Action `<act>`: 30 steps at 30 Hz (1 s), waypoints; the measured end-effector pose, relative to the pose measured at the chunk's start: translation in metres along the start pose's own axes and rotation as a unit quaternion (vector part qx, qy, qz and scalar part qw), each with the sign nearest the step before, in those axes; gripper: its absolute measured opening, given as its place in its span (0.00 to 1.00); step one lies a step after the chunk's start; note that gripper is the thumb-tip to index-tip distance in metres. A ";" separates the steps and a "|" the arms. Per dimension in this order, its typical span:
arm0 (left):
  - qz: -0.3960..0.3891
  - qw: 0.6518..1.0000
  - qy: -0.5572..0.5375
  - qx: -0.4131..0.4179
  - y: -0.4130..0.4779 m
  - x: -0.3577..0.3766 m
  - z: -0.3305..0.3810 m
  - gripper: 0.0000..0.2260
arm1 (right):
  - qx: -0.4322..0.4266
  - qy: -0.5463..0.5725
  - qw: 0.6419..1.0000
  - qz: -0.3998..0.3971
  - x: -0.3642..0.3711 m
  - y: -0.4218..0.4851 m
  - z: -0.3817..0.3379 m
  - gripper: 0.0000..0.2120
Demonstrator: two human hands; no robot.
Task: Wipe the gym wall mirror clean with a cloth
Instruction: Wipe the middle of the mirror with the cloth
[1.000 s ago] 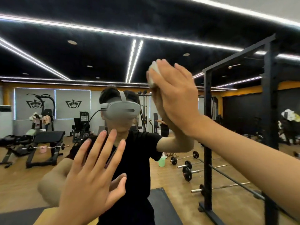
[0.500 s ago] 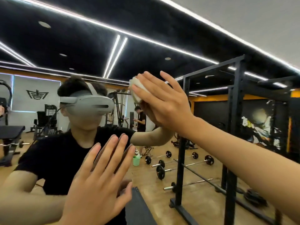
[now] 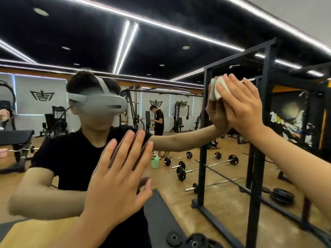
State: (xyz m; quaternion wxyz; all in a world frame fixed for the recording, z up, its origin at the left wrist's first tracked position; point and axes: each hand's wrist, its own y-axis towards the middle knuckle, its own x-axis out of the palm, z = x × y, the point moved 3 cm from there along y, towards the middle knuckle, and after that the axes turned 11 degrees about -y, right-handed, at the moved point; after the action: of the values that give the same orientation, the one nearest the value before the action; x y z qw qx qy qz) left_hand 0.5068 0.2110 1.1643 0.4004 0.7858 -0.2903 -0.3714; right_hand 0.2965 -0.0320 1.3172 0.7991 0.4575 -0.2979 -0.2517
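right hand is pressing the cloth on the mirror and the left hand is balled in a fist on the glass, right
No fist: the head view shows the left hand open, fingers straight and spread, flat on the mirror. The right hand is indeed pressing the cloth on it.

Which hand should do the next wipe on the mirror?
The right hand: it presses the cloth flat on the mirror. The left hand is bare, just resting against the glass.

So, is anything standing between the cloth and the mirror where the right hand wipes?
Nothing visible does. The right hand presses the cloth against the mirror, where it meets its reflection. The left hand is lower, apart from the cloth.
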 end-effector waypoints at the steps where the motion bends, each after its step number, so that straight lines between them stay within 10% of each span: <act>1: 0.001 1.000 0.005 0.001 0.000 0.000 0.001 0.38 | 0.027 0.013 1.000 -0.002 0.006 -0.001 -0.007 0.16; 13: 0.019 1.000 0.010 -0.016 0.005 -0.003 0.007 0.36 | -0.013 0.168 0.986 0.005 0.017 0.041 -0.074 0.17; 30: 0.037 0.998 0.053 -0.018 0.111 0.014 0.081 0.36 | -0.086 0.134 0.986 -0.054 0.044 -0.051 0.111 0.21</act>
State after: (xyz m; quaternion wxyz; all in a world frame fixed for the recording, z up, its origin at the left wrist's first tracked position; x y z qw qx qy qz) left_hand 0.4307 0.1099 1.2205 0.4423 0.7857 -0.2913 -0.3195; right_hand 0.2425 -0.1494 1.3282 0.8535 0.4318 -0.1408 -0.2555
